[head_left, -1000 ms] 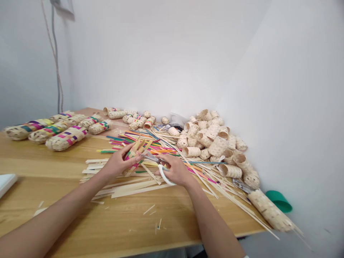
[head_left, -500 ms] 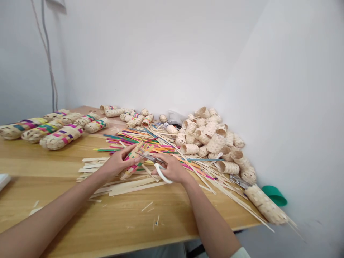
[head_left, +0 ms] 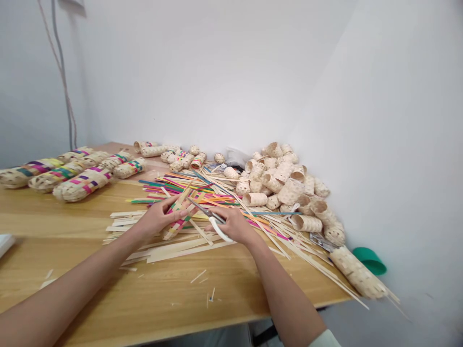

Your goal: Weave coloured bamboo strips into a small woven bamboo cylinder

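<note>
My left hand (head_left: 161, 218) is closed around a small woven piece (head_left: 176, 226) of pale, pink and green strips, whose loose strip ends stick up and away from me. In my right hand (head_left: 233, 224) is a pair of scissors (head_left: 214, 219) with white handles. Their blades point left and up, reaching in among the loose strip ends beside my left fingers. Whether the blades touch a strip I cannot tell. Beneath both hands, pale flat strips (head_left: 173, 251) and coloured strips (head_left: 152, 196) lie spread over the wooden table (head_left: 144, 299).
A heap of pale woven tubes (head_left: 289, 190) stands against the wall at the right. Several long woven pieces with coloured bands (head_left: 85, 184) lie at the left. A green cup-like object (head_left: 369, 260) sits by the right edge, near a woven tube (head_left: 358, 272). Small scraps (head_left: 198, 276) lie in front.
The scissors have turned slightly, their blades now pointing more steeply upward. My right hand has shifted a little to the right; my left hand still holds the woven piece.
</note>
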The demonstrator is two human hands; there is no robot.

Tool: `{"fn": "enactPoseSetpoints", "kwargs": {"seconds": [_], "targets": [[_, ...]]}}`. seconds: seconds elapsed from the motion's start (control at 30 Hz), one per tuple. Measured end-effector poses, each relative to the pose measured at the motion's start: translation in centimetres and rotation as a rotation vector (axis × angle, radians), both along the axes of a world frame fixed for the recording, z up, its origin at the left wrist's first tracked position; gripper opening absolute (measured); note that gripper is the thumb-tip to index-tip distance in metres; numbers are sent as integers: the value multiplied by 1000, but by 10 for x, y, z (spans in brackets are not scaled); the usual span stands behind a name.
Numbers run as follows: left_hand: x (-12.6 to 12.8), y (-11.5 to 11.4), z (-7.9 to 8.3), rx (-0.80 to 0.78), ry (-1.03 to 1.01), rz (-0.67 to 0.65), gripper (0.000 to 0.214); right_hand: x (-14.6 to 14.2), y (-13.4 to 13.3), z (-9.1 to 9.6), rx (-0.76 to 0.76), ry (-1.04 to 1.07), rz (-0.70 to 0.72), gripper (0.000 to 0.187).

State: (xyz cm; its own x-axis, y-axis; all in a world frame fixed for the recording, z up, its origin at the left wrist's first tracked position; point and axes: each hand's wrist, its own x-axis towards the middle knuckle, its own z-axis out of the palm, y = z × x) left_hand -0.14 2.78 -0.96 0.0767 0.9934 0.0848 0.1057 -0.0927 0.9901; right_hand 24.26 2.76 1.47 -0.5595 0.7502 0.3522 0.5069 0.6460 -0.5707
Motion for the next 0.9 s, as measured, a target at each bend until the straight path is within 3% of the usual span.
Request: {"fn": "enactPoseSetpoints", "kwargs": {"seconds": [0.23, 0.6, 0.9], "targets": [[1, -3, 7, 55, -91, 24, 87, 9, 4, 6, 19, 53, -149, 48], [4, -8, 10, 194, 264, 13, 85, 3, 0, 4, 5, -90, -18, 45], [6, -9, 8, 235, 370, 37, 81, -4, -5, 3, -75, -67, 5, 45]]}}
